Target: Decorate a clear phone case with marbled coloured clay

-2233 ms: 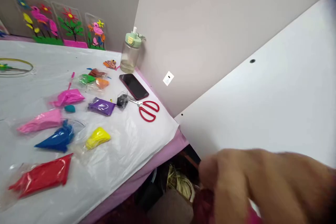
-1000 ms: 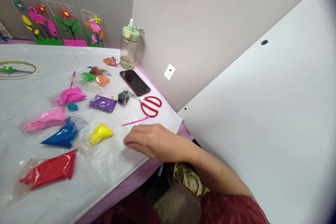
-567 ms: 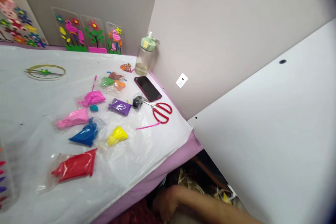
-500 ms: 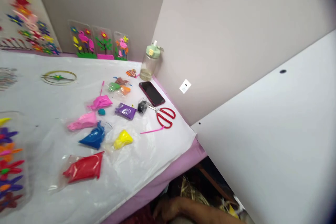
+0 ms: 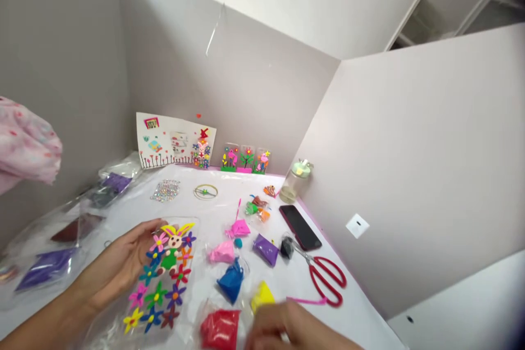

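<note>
My left hand (image 5: 130, 254) grips the left edge of a clear plastic case (image 5: 192, 229) covered with clay flowers and a clay bunny (image 5: 170, 254) in green. The case is tilted up slightly over the table. My right hand (image 5: 283, 325), low in the view, is smeared by motion with its fingers curled downward; I cannot make out anything in them. It hovers beside a packet of red clay (image 5: 221, 328) and partly covers a packet of yellow clay (image 5: 262, 295). Packets of blue clay (image 5: 232, 281), pink clay (image 5: 222, 252) and purple clay (image 5: 265, 249) lie beyond.
Red-handled scissors (image 5: 324, 279), a phone (image 5: 300, 227) and a water bottle (image 5: 294, 181) line the table's right side by the wall. Beads (image 5: 166, 190) and a hoop (image 5: 205, 192) lie farther back. Decorated panels (image 5: 246, 158) lean on the back wall. Plastic bags (image 5: 49, 262) lie left.
The view has swung left and up. My left hand is now in view holding the decorated case, which lay at the left edge before. My right hand has risen from below the table edge.
</note>
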Demonstrator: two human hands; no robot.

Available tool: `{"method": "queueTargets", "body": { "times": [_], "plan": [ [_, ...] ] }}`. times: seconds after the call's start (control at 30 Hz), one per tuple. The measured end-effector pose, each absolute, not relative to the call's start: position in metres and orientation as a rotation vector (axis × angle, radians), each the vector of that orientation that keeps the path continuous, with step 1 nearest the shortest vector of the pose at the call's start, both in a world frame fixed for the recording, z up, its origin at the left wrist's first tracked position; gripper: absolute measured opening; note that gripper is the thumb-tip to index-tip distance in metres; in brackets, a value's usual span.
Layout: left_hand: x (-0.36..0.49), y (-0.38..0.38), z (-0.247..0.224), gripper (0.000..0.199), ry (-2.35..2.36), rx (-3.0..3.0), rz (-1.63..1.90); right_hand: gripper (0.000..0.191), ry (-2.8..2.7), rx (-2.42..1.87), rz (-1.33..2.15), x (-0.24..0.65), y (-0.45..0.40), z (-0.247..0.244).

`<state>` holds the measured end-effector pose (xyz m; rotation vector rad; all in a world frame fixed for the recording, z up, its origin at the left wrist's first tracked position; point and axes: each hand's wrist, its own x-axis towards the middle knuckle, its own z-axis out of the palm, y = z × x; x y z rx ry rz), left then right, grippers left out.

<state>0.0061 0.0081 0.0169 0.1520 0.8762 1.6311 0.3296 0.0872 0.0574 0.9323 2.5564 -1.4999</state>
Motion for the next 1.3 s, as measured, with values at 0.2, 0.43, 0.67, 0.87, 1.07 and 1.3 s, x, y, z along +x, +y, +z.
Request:
{"method": "queueTargets", "body": {
  "times": [0.2, 0.43, 0.67, 0.87, 1.07, 1.3],
  "plan": [
    [0.001, 0.02, 0.049, 0.02, 0.923, 0.194, 1.763, 0.043, 2.238, 0.624, -2.434, 0.207, 0.121, 0.045],
    [-0.024, 0.059, 0.054, 0.011, 0.865, 0.306, 1.715, 0.037, 1.986, 0.609, -2.842, 0.161, 0.146, 0.039],
    [-0.036, 0.097, 0.059, 0.009, 0.838, 0.39, 1.758, 0.039, 1.942, 0.746, -2.925, 0.139, 0.182, 0.04],
    [-0.057, 0.128, 0.057, 0.012, 0.901, 0.537, 1.733, 0.043, 1.993, 0.764, -3.011, 0.123, 0.235, 0.041],
    [-0.082, 0.148, 0.05, 0.025, 1.137, 0.834, 1.553, 0.044, 2.103, 0.776, -2.955, 0.103, 0.276, 0.041],
    [-0.127, 0.17, 0.053, 0.018, 1.189, 0.825, 1.576, 0.044, 2.176, 0.643, -2.863, 0.063, 0.296, 0.048]
  ]
}}
